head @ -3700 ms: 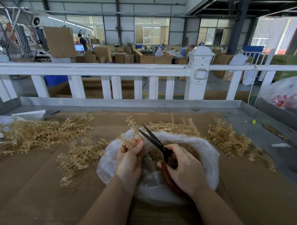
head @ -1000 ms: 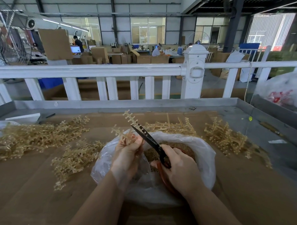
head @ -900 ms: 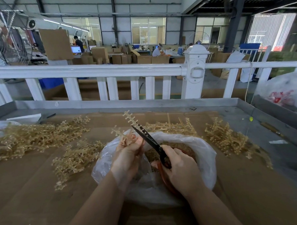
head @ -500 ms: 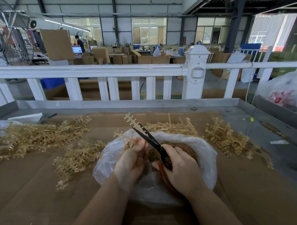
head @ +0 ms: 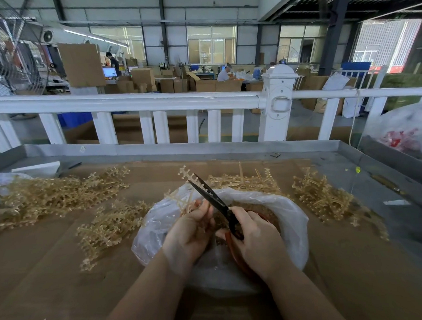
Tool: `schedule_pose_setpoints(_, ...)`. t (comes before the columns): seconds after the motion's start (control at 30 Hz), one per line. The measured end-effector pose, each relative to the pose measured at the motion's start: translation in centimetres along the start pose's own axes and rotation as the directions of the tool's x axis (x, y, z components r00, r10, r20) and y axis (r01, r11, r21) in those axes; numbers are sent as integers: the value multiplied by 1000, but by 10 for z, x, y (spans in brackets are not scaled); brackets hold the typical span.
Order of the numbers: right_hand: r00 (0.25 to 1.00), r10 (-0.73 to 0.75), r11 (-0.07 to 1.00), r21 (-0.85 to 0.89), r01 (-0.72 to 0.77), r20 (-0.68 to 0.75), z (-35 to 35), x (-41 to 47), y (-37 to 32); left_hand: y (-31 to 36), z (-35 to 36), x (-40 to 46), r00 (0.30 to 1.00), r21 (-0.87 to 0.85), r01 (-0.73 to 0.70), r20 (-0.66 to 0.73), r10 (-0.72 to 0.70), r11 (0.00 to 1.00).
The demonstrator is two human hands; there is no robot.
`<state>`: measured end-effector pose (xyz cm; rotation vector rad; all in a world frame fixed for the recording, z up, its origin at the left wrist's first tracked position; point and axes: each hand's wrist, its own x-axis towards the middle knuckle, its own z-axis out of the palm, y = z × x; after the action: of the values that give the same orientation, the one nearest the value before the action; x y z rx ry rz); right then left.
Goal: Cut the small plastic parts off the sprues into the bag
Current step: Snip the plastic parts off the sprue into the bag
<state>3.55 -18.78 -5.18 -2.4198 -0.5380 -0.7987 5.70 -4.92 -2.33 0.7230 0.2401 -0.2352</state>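
Observation:
My left hand [head: 191,233] grips a tan plastic sprue [head: 187,176] over the open clear plastic bag [head: 290,219]. The sprue's branched tip sticks up beyond the bag's far rim. My right hand [head: 254,235] holds black-bladed scissors [head: 211,196] by their red handles. The blades are nearly closed and lie against the sprue just above my left fingers. Small tan cut parts [head: 260,209] fill the bottom of the bag.
Heaps of tan sprues lie on the cardboard-covered table: a big pile [head: 49,193] at far left, one [head: 109,227] left of the bag, another [head: 325,198] at right. A metal rim [head: 204,149] and a white railing [head: 135,102] bound the far side.
The scissor blades have closed on the sprue since a second ago. My left hand has shifted the sprue slightly; both hands stay over the bag.

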Motion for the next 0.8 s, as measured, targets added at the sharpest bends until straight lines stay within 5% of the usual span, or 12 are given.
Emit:
schedule_pose_setpoints(0.1, 1000, 5, 1000, -8, -5, 12, 0, 0, 0, 2, -2, 0, 1000, 7, -16, -19, 16, 1000)
schedule_pose_setpoints(0.23, 999, 29, 999, -33, -30, -26, 1, 0, 1, 19, -14, -3, 994, 227, -103, -3, 106, 969)
schedule_pose_setpoints(0.47, 999, 48, 997, -62, -49, -21, 3, 0, 2, 55, -31, -11, 905, 562, -293, -99, 414, 774)
schedule_pose_setpoints(0.6, 999, 52, 997, -52, -53, -12, 3, 0, 2, 42, -8, -7, 961, 381, -182, -128, 247, 906)
schedule_pose_setpoints(0.8, 999, 48, 998, -40, -48, 3, 3, 0, 2, 30, -1, -3, 996, 412, -24, -72, 59, 911)
